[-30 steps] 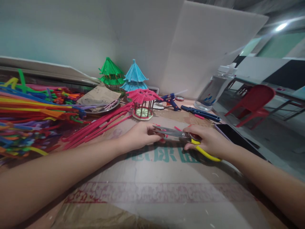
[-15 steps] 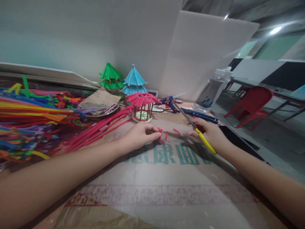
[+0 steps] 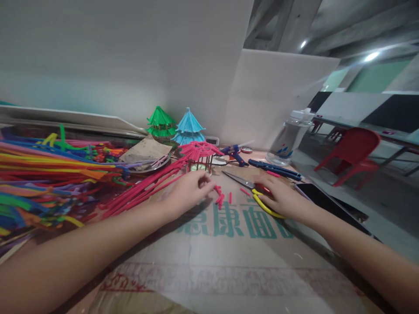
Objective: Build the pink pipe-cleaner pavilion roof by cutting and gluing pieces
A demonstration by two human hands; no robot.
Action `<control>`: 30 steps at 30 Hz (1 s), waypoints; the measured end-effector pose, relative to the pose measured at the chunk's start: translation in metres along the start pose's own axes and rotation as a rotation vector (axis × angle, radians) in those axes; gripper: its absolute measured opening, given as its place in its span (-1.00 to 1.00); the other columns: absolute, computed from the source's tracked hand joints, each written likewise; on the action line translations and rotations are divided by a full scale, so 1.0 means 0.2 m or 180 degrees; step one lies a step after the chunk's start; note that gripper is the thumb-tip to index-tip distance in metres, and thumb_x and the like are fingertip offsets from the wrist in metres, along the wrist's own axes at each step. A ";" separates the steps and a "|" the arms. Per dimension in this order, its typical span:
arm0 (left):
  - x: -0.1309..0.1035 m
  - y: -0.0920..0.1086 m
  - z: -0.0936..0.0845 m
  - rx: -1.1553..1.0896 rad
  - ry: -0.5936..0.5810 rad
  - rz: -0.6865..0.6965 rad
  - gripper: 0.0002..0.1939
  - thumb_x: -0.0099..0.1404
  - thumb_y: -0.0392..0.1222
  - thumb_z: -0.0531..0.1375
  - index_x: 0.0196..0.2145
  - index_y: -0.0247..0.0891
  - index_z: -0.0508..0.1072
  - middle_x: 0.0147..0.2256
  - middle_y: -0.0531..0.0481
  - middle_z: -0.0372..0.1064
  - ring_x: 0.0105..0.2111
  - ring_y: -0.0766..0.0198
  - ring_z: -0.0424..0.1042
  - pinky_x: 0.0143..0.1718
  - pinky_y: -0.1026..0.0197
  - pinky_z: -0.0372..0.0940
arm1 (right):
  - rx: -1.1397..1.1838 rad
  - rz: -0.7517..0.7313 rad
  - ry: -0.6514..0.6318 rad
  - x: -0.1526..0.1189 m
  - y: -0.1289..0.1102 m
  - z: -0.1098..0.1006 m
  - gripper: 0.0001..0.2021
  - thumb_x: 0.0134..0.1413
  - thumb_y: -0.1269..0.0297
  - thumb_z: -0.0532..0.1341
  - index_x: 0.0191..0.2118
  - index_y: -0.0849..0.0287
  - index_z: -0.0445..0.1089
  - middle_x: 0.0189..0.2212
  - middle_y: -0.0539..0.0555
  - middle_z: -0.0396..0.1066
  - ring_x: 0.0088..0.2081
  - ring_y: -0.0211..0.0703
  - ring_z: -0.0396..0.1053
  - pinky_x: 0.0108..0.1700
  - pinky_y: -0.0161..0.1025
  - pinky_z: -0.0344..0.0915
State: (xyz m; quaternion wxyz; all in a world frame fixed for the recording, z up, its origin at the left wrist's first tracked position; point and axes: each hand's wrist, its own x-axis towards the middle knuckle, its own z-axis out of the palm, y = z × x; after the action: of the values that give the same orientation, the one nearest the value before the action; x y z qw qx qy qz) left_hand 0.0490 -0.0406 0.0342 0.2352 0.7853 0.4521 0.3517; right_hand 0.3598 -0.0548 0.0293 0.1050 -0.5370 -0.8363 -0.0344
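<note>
My left hand (image 3: 193, 192) is just in front of the small pink-roofed pavilion model (image 3: 199, 150), hiding part of its base. Its fingers are loosely curled, the thumb a little apart, and I see nothing between them. Short cut pieces of pink pipe cleaner (image 3: 220, 199) lie on the cardboard by its fingertips. On the right, my right hand (image 3: 276, 194) has its fingers around the yellow handles of the scissors (image 3: 244, 181). The scissors are low at the cardboard, blades pointing to the far left. Long pink pipe cleaners (image 3: 140, 189) lie left of the pavilion.
Colourful pipe cleaners (image 3: 55, 168) are heaped at left. Behind stand a green model roof (image 3: 160, 122) and a blue one (image 3: 189, 126). A blue glue gun (image 3: 236, 153), a dark blue cutter (image 3: 275, 169), a clear bottle (image 3: 288, 137) and a phone (image 3: 327, 205) occupy the right side.
My right hand has lowered the scissors from a raised tilt to the cardboard. The pink pieces at my left fingertips now lie loose, and the left fingers have drawn back. The view has tilted up.
</note>
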 end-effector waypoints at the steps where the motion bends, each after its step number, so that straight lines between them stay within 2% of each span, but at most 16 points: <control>1: 0.02 -0.01 -0.02 0.0036 0.0150 -0.0050 -0.76 0.32 -0.03 0.12 -0.38 -0.26 0.39 -0.44 0.04 0.41 -0.43 0.27 0.37 -0.42 0.27 0.16 | -0.0058 -0.0014 -0.0057 0.00 0.01 0.00 -0.61 0.21 0.13 0.12 0.06 0.23 0.37 0.00 0.31 0.41 0.02 0.13 0.37 0.05 0.02 0.30; 3: 0.05 -0.04 -0.05 0.0144 0.0651 -0.0233 -0.84 0.30 -0.10 0.11 -0.29 -0.25 0.34 -0.41 0.04 0.37 -0.41 0.27 0.36 -0.39 0.26 0.19 | -0.0103 -0.0044 -0.0149 0.00 0.01 -0.02 -0.64 0.21 0.13 0.13 0.02 0.22 0.40 -0.03 0.29 0.42 -0.01 0.11 0.38 0.03 0.00 0.30; 4: 0.06 -0.06 -0.06 0.0262 0.0744 -0.0355 -0.85 0.27 -0.15 0.12 -0.23 -0.26 0.32 -0.38 0.03 0.37 -0.39 0.26 0.37 -0.38 0.26 0.20 | -0.0101 -0.0061 -0.0165 0.00 0.01 -0.02 -0.65 0.21 0.14 0.13 0.02 0.21 0.39 -0.04 0.28 0.42 -0.01 0.10 0.38 0.03 -0.01 0.30; 7: 0.06 -0.11 -0.06 0.0702 0.0367 -0.0791 -0.78 0.24 -0.15 0.15 -0.17 -0.27 0.30 -0.33 -0.03 0.41 -0.39 0.20 0.41 -0.40 0.23 0.19 | -0.0088 -0.0122 -0.0148 0.00 0.00 -0.04 -0.68 0.22 0.17 0.13 0.01 0.19 0.39 -0.06 0.25 0.42 -0.02 0.07 0.37 0.01 -0.03 0.29; 9: 0.05 -0.14 -0.06 0.1075 0.0273 -0.0681 -0.77 0.23 -0.13 0.17 -0.20 -0.29 0.31 -0.28 -0.12 0.44 -0.32 0.12 0.45 -0.37 0.20 0.20 | -0.0109 -0.0170 -0.0139 0.00 0.00 -0.04 -0.71 0.22 0.19 0.12 -0.03 0.19 0.40 -0.09 0.25 0.41 -0.05 0.06 0.37 0.00 -0.04 0.29; 11: 0.05 -0.16 -0.05 0.1313 0.0415 -0.0537 -0.70 0.24 -0.03 0.19 -0.20 -0.32 0.32 -0.24 -0.21 0.44 -0.25 0.04 0.46 -0.33 0.17 0.22 | -0.0146 -0.0210 -0.0128 -0.01 -0.01 -0.04 -0.72 0.22 0.20 0.12 -0.04 0.20 0.40 -0.10 0.25 0.40 -0.05 0.05 0.37 0.00 -0.05 0.28; 13: 0.07 -0.18 -0.06 0.1337 0.0555 -0.0472 -0.60 0.24 0.07 0.19 -0.17 -0.34 0.33 -0.22 -0.24 0.44 -0.23 0.02 0.46 -0.32 0.17 0.23 | -0.0180 -0.0208 -0.0119 -0.01 -0.02 -0.05 -0.73 0.22 0.21 0.12 -0.04 0.20 0.40 -0.10 0.24 0.40 -0.05 0.04 0.37 -0.01 -0.07 0.29; 15: 0.09 -0.20 -0.07 0.1216 0.0544 -0.0333 -0.54 0.24 0.13 0.19 -0.12 -0.33 0.35 -0.20 -0.22 0.45 -0.23 0.03 0.46 -0.31 0.17 0.24 | -0.0197 -0.0175 -0.0108 -0.01 -0.03 -0.05 -0.74 0.21 0.23 0.12 -0.06 0.20 0.41 -0.12 0.24 0.40 -0.07 0.04 0.37 -0.04 -0.08 0.30; 18: 0.12 -0.23 -0.06 0.1128 0.0366 -0.0076 -0.60 0.29 0.10 0.14 -0.13 -0.30 0.42 -0.21 -0.18 0.48 -0.22 0.06 0.46 -0.26 0.17 0.26 | -0.0155 -0.0149 -0.0035 0.00 -0.06 -0.05 -0.75 0.23 0.27 0.10 -0.08 0.21 0.43 -0.13 0.24 0.40 -0.09 0.04 0.37 -0.07 -0.08 0.32; 21: 0.15 -0.25 -0.04 0.1385 0.0204 -0.0037 -0.65 0.32 0.05 0.12 -0.29 -0.30 0.51 -0.29 -0.18 0.50 -0.25 0.05 0.46 -0.23 0.15 0.25 | -0.0122 -0.0239 0.0080 0.00 -0.10 -0.04 -0.73 0.25 0.32 0.05 -0.07 0.20 0.45 -0.13 0.24 0.41 -0.09 0.04 0.38 -0.05 -0.06 0.32; 23: 0.16 -0.27 -0.04 0.1421 0.0156 0.0018 -0.69 0.33 -0.02 0.12 -0.35 -0.29 0.54 -0.32 -0.17 0.52 -0.26 0.07 0.46 -0.21 0.14 0.25 | -0.0053 -0.0338 0.0159 0.02 -0.13 -0.04 -0.74 0.27 0.28 0.06 -0.08 0.18 0.46 -0.15 0.22 0.44 -0.10 0.04 0.39 -0.05 -0.04 0.32; 26: 0.17 -0.28 -0.04 0.1152 0.0258 0.0277 -0.73 0.35 -0.11 0.12 -0.34 -0.27 0.57 -0.29 -0.14 0.55 -0.24 0.10 0.47 -0.16 0.15 0.26 | 0.0215 -0.0401 0.0330 0.07 -0.20 -0.04 -0.77 0.28 0.23 0.10 -0.13 0.15 0.47 -0.20 0.16 0.51 -0.15 0.01 0.43 -0.10 -0.07 0.33; 30: 0.13 -0.26 -0.04 0.0990 0.0436 0.0646 -0.75 0.35 -0.12 0.13 -0.34 -0.26 0.58 -0.33 -0.12 0.54 -0.25 0.10 0.45 -0.11 0.10 0.26 | 0.0594 -0.0607 0.0757 0.22 -0.30 -0.05 -0.75 0.29 0.30 0.06 -0.10 0.12 0.48 -0.18 0.11 0.55 -0.18 -0.07 0.46 -0.14 -0.19 0.30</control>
State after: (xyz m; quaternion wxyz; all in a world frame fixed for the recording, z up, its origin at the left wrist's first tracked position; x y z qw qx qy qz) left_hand 0.0236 0.0080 0.0136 0.0432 0.8279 0.4344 0.3522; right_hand 0.2896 -0.0431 0.0507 0.2489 -0.4353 -0.8647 -0.0297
